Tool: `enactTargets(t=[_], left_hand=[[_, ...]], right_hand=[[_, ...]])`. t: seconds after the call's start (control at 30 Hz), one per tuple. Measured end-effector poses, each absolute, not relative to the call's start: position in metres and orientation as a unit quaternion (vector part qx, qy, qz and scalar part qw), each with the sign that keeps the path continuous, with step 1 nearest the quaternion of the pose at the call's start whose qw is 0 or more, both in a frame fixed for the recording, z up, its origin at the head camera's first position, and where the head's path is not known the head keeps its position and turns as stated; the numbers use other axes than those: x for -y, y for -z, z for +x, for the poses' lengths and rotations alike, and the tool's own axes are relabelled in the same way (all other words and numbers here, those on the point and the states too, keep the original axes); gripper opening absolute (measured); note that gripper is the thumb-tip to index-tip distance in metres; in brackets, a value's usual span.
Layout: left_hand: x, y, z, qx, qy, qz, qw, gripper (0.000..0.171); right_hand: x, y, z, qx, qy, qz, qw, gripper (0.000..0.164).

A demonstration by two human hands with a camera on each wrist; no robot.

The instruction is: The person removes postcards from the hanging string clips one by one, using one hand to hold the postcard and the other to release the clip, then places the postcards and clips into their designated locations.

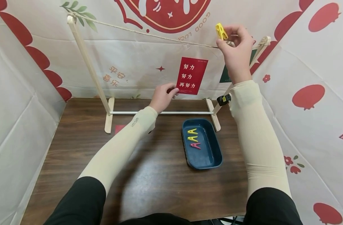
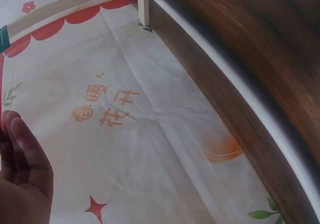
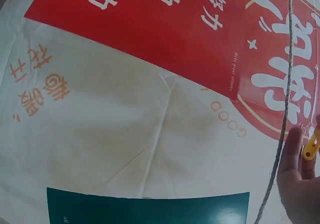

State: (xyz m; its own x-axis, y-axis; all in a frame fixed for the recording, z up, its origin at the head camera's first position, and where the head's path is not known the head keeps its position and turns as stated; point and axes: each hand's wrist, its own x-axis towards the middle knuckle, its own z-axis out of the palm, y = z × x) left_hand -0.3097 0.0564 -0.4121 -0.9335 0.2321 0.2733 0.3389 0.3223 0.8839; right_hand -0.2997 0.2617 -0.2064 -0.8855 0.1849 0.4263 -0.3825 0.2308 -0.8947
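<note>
My left hand pinches a red card with white characters by its lower left corner, holding it below the rope. In the left wrist view the thumb and fingers of that hand show at the left edge. Up at the right part of the rope, my right hand grips a yellow clothespin between thumb and fingers. The right wrist view shows this clothespin beside the rope. Behind the right wrist is a dark green card, partly hidden.
The rope spans a wooden stand with a left post, a right post and a white bottom bar. A blue tray holds two yellow clothespins and a pink one. A red piece lies partly under the left sleeve.
</note>
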Motion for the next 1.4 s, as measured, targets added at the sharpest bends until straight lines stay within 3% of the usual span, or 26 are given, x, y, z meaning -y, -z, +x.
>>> enactTargets(t=[0.5, 0.87, 1.13, 1.4], left_hand=[[-0.020, 0.427, -0.289, 0.800, 0.573, -0.167, 0.059, 0.021], [0.050, 0.460, -0.230, 0.810, 0.572, -0.091, 0.086, 0.022], [0.093, 0.479, -0.192, 0.808, 0.582, -0.037, 0.078, 0.028], [0.134, 0.510, -0.168, 0.827, 0.561, 0.029, 0.013, 0.026]], right_hand=[[-0.262, 0.222, -0.281, 0.804, -0.539, 0.101, 0.231, 0.025], [-0.287, 0.273, -0.235, 0.832, -0.481, 0.170, 0.218, 0.026], [-0.319, 0.322, -0.234, 0.864, -0.450, 0.160, 0.157, 0.028], [-0.325, 0.379, -0.229, 0.929, -0.287, 0.229, 0.036, 0.028]])
